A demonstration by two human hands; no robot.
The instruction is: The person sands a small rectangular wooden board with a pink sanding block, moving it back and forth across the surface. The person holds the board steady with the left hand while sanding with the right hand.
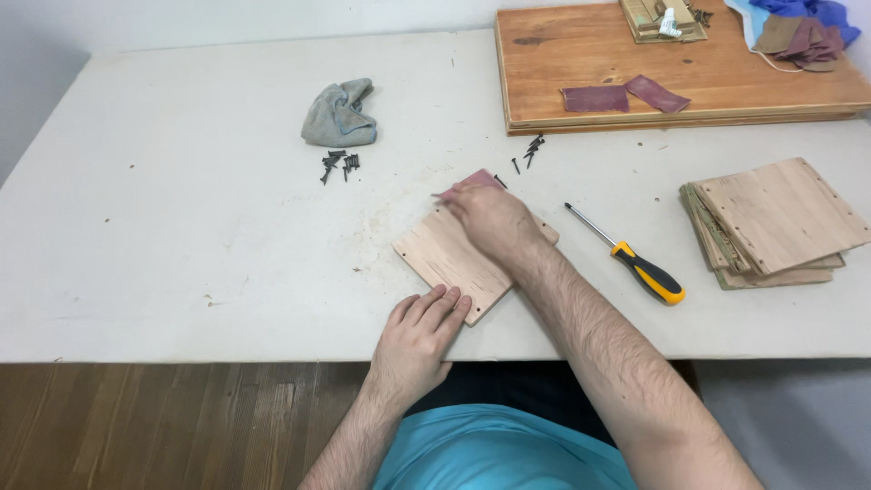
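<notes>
A small wooden panel [449, 259] lies flat on the white table [181, 245], near its front edge and turned so its corners point away. The right hand [490, 222] rests on the panel's far corner, fingers closed down on a reddish piece of sandpaper [474, 181] that sticks out just beyond the fingertips, pressed against the wood. The left hand [422, 331] lies flat with fingers together and extended, fingertips pressing on the panel's near corner; it grips nothing, only holds the panel down. So the panel sits between the two hands, under the right palm and just ahead of the left fingertips.

To the right of the right hand, near but apart, lies a screwdriver [635, 261] with a yellow and black handle, its shaft pointing back toward the sandpaper. Farther right is a stack of similar panels [771, 222]. Just beyond the right hand's fingertips a few dark screws [531, 150] lie scattered; a second cluster of screws [337, 164] lies to the left of the sandpaper, with a crumpled grey cloth [340, 113] behind it. Well beyond the right hand sits a large wooden board [726, 73] carrying two more sandpaper sheets [621, 95], and more cloths [803, 32] at its far right corner.
</notes>
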